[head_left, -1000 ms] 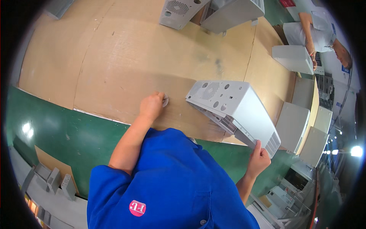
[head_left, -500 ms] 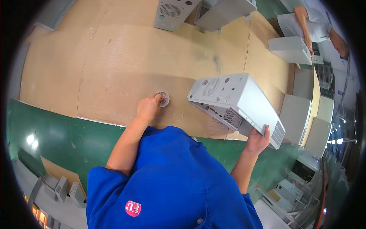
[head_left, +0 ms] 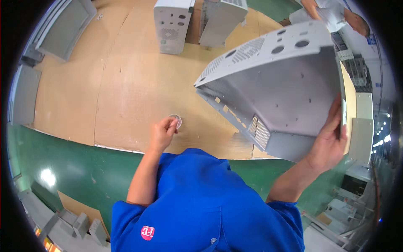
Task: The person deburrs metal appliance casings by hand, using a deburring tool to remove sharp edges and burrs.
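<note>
A grey sheet-metal housing (head_left: 281,90) is tilted up at the right of the table, its hollow inside facing me. Round holes and vent slots pierce its upper panel. My right hand (head_left: 329,145) grips the housing's right edge, with some fingers behind the metal. Beside the middle of the table's front edge, my left hand (head_left: 163,132) is closed in a pinch over a small round dish (head_left: 178,120). Whatever sits between its fingertips, if anything, is too small to make out. The dish's contents are mostly hidden by the hand.
Cardboard covers the worktable (head_left: 138,84). Two more grey housings, one perforated (head_left: 171,29) and one beside it (head_left: 222,23), stand at the far side. Grey panels (head_left: 69,29) lie at the far left. Another person (head_left: 321,14) is at the far right.
My right hand has lifted and tipped the housing, so its inside now shows. My left hand has drawn slightly back from the dish, fingers still closed. The view has shifted a little.
</note>
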A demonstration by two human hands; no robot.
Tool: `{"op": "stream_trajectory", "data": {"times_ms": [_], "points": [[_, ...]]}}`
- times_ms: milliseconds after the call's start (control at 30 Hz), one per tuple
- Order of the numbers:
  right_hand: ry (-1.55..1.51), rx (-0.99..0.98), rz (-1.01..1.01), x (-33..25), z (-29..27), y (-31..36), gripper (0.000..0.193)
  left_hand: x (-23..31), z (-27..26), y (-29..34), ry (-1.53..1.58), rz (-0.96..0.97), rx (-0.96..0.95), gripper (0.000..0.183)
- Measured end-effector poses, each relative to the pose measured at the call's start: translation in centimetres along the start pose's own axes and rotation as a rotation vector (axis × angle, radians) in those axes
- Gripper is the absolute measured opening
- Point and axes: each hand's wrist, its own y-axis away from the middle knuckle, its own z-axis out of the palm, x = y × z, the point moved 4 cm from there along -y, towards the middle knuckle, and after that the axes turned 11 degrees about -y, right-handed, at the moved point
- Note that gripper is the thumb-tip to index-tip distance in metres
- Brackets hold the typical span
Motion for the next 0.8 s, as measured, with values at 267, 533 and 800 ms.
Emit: {"op": "stream_trajectory", "data": {"times_ms": [267, 533, 800], "points": [[-0.338, -0.03, 0.178, 1.1, 7.1, -2.4, 0.067, 10.8, 3.5, 1.2, 0.125, 0.459, 0.036, 0.028], [-0.605, 0.01, 0.022, -5.5, 7.3, -2.5, 0.07, 17.9, 6.8, 2.5, 0.125, 0.667, 0.262, 0.055], [-1.257, 0.198, -0.18, -12.2, -5.6, -4.4, 0.082, 23.9, 4.4, 3.6, -0.08, 1.099, 0.371, 0.051]]}}
